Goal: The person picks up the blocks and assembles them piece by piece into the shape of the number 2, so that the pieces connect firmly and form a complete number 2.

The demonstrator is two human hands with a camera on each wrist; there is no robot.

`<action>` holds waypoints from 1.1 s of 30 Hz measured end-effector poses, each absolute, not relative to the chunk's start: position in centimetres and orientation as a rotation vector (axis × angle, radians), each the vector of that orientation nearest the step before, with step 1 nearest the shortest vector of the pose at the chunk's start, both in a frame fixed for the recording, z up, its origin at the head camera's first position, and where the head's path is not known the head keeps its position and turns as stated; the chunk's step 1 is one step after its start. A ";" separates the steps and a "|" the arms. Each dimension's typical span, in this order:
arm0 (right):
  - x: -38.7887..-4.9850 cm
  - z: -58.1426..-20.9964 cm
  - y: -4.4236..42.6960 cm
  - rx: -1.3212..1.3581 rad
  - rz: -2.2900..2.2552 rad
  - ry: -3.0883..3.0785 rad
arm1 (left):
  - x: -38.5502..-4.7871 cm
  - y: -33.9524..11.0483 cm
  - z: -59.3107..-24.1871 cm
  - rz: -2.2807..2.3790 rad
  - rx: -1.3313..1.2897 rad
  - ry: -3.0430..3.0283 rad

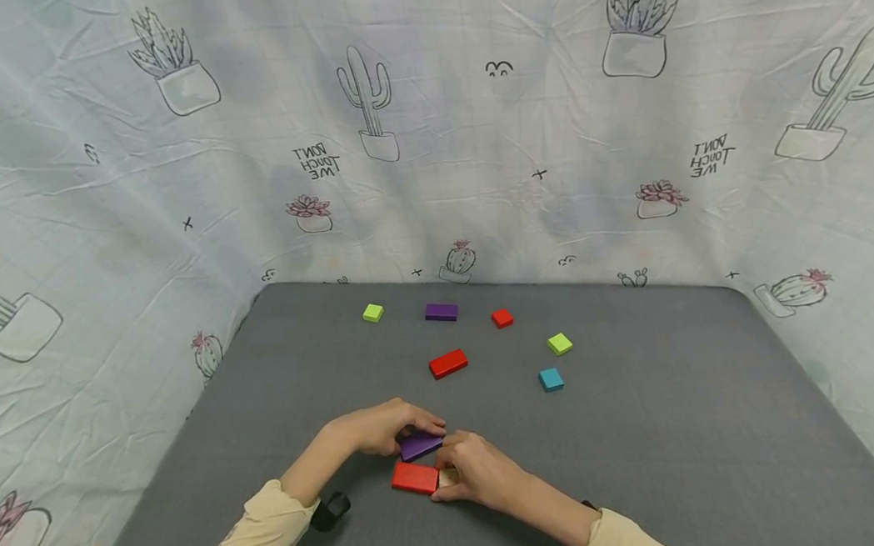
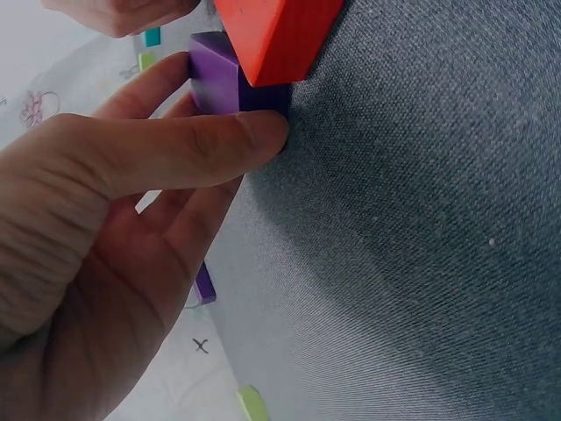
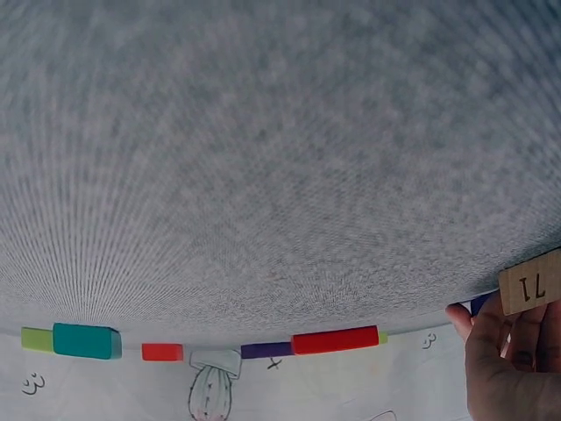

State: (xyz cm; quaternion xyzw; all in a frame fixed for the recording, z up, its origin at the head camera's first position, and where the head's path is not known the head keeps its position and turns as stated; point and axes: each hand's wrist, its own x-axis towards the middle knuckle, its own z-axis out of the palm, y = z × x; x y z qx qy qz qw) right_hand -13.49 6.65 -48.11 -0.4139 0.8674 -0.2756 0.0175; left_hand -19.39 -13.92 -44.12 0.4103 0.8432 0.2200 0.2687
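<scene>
At the near middle of the table, my left hand [image 1: 386,426] grips a purple rectangular block [image 1: 421,446] between thumb and fingers. The left wrist view shows the thumb pressed along one side of that purple block [image 2: 215,74]. Just nearer to me lies a red rectangular block [image 1: 415,478], its corner overlapping the purple one in the left wrist view. My right hand [image 1: 487,474] pinches a small wooden block [image 1: 448,477] at the red block's right end. Marks like "71" show on the wooden block [image 3: 530,282] in the right wrist view; fingers hide part of it.
Farther back on the grey table [image 1: 642,427] lie a lime block [image 1: 373,313], a purple block [image 1: 441,312], a small red block [image 1: 502,318], a long red block [image 1: 448,363], another lime block [image 1: 559,344] and a blue block [image 1: 551,379]. A cactus-print cloth [image 1: 461,180] hangs behind.
</scene>
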 end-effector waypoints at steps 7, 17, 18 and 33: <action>-13.5 -48.0 6.8 -1.282 -0.846 2.704 | -19.2 -13.8 -44.1 0.612 1.060 2.272; -13.4 -48.1 6.8 -1.286 -0.841 2.705 | -18.9 -14.8 -43.5 0.622 1.109 2.411; -13.5 -48.1 6.8 -1.288 -0.839 2.705 | -18.7 -14.9 -43.3 0.617 1.125 2.447; -13.6 -48.2 6.6 -1.272 -0.836 2.693 | -16.9 -14.3 -44.1 0.538 1.222 2.565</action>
